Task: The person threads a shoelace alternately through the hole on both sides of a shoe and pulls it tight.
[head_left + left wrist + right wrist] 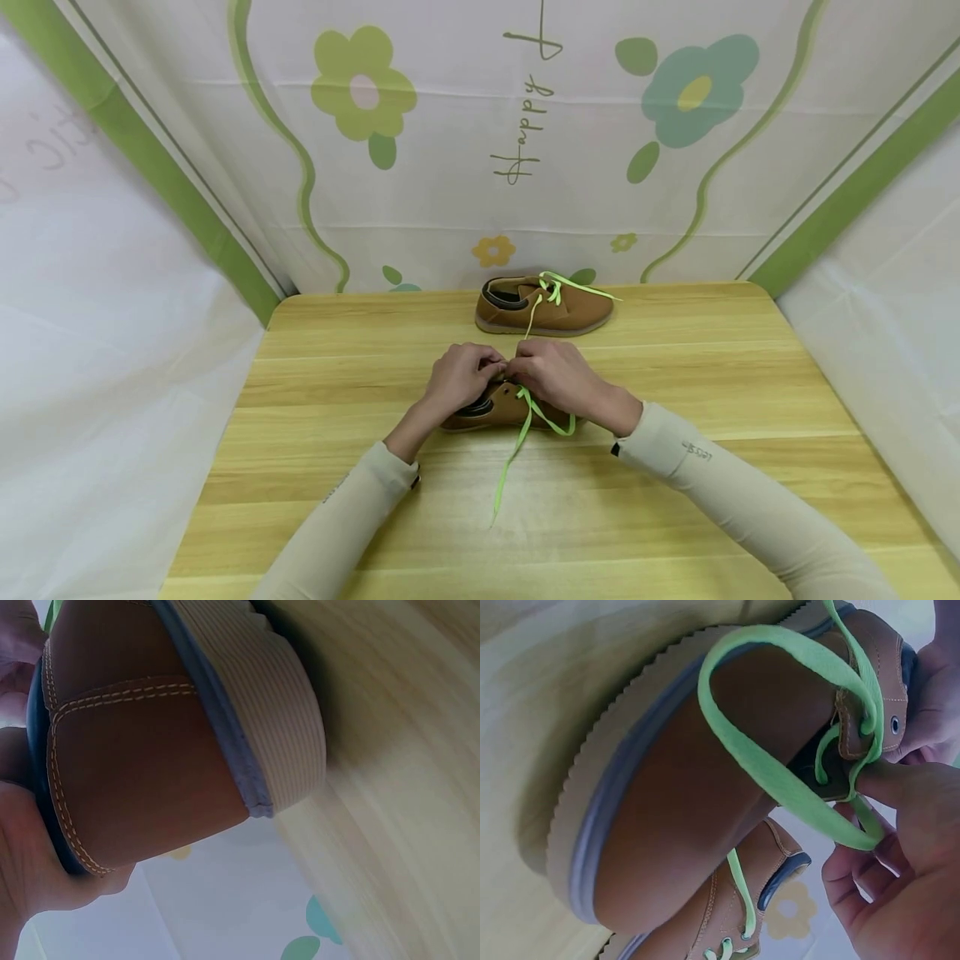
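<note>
A brown shoe [501, 410] lies sideways on the table, its toe to the right, partly hidden under both hands. Its bright green shoelace [514, 454] runs through the eyelets, with a loose end trailing toward the table's front. My left hand [459, 377] grips the shoe's upper edge by the opening; its palm lies along the collar in the left wrist view. Over the lacing, my right hand [558, 377] pinches the shoelace beside the eyelet flap [859, 727], thumb against the flap. In the right wrist view a wide loop of lace hangs over the toe. Both hands' fingertips meet closely.
A second brown shoe [581, 308] with green laces stands just behind, near the back edge of the wooden table [337, 508]. One of its laces stretches toward my right hand. A white flowered curtain [450, 183] rises behind the table, with white fabric at both sides.
</note>
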